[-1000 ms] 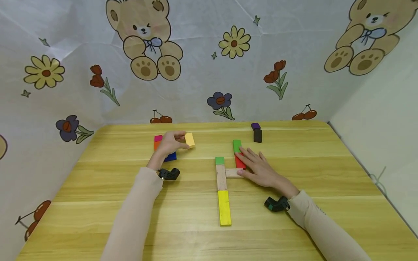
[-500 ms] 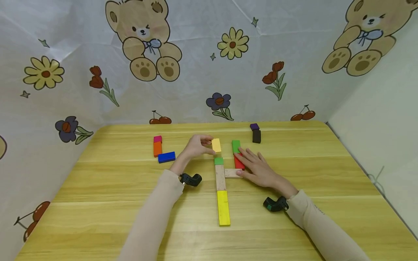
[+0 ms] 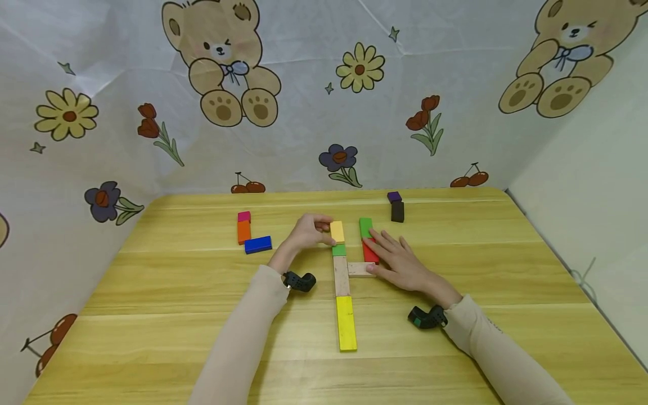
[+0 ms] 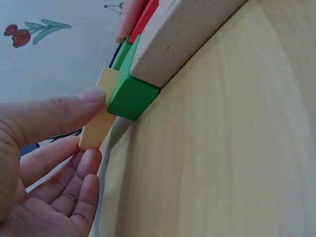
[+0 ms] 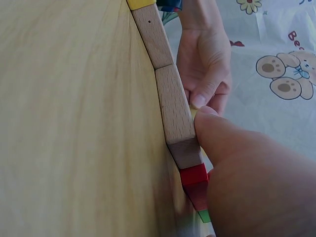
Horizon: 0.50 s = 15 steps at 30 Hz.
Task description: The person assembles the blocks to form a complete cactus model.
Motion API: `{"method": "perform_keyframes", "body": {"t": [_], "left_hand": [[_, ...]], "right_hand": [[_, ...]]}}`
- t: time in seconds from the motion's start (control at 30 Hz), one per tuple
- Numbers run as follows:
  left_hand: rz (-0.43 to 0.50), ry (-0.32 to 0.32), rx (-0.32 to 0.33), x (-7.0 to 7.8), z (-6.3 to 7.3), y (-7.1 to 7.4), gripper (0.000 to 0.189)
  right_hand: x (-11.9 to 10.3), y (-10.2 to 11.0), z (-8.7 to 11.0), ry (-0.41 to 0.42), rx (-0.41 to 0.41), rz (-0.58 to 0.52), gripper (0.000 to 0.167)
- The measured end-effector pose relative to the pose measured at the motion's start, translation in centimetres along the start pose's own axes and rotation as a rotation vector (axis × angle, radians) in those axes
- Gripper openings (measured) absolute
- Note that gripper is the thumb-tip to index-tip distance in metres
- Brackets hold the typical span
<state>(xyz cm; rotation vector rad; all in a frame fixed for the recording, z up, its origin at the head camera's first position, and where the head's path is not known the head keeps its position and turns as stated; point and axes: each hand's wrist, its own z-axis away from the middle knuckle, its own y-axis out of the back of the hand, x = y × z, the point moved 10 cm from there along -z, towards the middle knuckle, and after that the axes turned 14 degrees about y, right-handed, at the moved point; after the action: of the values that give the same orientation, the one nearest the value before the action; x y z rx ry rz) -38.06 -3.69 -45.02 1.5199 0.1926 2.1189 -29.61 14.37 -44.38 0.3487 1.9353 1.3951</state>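
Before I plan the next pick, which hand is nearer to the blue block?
Left. The left hand, pinching the pale yellow block, is just right of the blue block; the right hand is much farther right, at the red block.

Head cam: we look fwd & down from above the table (image 3: 405, 349) toward the bear-print backdrop (image 3: 304, 67), widest & farthest. L wrist cam: v. close, tilted, past the left hand (image 4: 44, 197). R wrist cam: also close & tilted, past the right hand (image 5: 252, 173) to the left. Both wrist cams share the red block (image 4: 143, 22).
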Motion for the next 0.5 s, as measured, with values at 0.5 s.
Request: {"method": "perform_keyframes", "body": {"t": [0.5], "left_hand": [[-0.047, 0.005, -0.020, -0.24, -0.17, -0.32, 0.060]], "right_hand": [[0.15, -0.08, 0.06, 0.000, 0.003, -0.010, 0.067]]}}
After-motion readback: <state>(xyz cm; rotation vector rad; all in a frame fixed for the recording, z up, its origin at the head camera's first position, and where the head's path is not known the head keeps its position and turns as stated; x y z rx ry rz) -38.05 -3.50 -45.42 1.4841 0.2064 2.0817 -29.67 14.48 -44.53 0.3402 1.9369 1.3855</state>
